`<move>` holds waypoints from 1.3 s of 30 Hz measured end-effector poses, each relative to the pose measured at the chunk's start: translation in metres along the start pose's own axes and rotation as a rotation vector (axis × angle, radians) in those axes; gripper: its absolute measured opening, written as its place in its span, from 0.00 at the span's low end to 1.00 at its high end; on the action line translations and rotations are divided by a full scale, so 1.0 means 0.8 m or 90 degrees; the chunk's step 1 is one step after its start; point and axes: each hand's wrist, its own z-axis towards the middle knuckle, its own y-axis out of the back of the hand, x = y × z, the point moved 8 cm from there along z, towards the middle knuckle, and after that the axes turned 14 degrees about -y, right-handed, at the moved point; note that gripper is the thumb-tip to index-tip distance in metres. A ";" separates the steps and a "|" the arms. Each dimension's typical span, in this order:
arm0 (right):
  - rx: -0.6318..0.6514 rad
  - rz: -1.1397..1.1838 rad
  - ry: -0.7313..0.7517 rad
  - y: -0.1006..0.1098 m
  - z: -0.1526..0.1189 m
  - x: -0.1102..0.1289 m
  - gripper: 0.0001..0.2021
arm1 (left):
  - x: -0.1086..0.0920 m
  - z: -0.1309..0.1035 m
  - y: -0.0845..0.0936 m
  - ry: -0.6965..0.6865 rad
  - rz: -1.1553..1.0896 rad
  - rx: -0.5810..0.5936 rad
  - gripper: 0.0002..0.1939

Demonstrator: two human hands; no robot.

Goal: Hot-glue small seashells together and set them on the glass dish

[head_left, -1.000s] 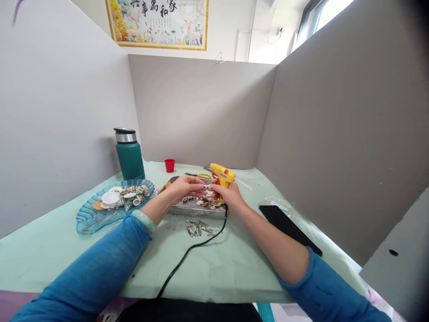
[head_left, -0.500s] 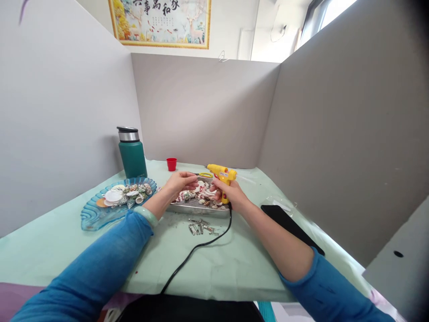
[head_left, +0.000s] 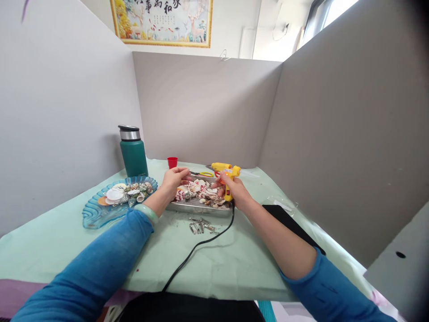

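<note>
My right hand [head_left: 237, 190] is wrapped round the handle of a yellow hot glue gun [head_left: 228, 193], its nozzle pointing left and its black cord [head_left: 201, 243] running down to the table's front edge. To the left, my left hand [head_left: 174, 181] hovers over the left side of a metal tray [head_left: 191, 208], thumb and fingertips pressed together. Whatever they may pinch is too small to make out. Striped and white seashells [head_left: 203, 190] fill the tray between the hands. In front of it lie several small metal clips [head_left: 202, 226] in a loose pile.
A blue shell-shaped dish [head_left: 95, 219] with shells and pale discs stands left, before a green bottle [head_left: 132, 156]. Behind the tray are a red cup [head_left: 172, 162] and yellow-handled scissors [head_left: 206, 174]. A black flat object [head_left: 291, 226] lies right. Grey partitions [head_left: 208, 107] enclose the table.
My hands have moved apart: the left one slightly left and back, the right one a little right with the glue gun. More of the shells shows between them.
</note>
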 end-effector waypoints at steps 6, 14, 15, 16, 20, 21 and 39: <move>-0.044 -0.003 0.044 0.011 -0.009 0.023 0.23 | -0.010 0.010 0.011 -0.042 -0.005 -0.020 0.11; -0.083 -0.031 0.027 0.019 -0.011 0.024 0.21 | -0.014 -0.001 -0.011 -0.058 0.008 0.040 0.18; -0.081 -0.033 0.018 0.017 -0.010 0.021 0.20 | -0.013 -0.002 -0.012 -0.056 0.009 0.041 0.18; -0.080 -0.035 0.014 0.016 -0.010 0.019 0.20 | -0.012 -0.002 -0.012 -0.053 0.012 0.040 0.18; -0.074 -0.040 0.019 0.013 -0.008 0.017 0.19 | -0.006 -0.004 -0.011 -0.031 0.031 0.030 0.15; -0.070 -0.045 0.020 0.011 -0.007 0.016 0.19 | -0.006 -0.005 -0.012 -0.030 0.036 0.032 0.14; 0.041 -0.175 -0.006 -0.025 -0.015 -0.005 0.18 | 0.013 -0.009 -0.022 -0.021 0.037 0.092 0.14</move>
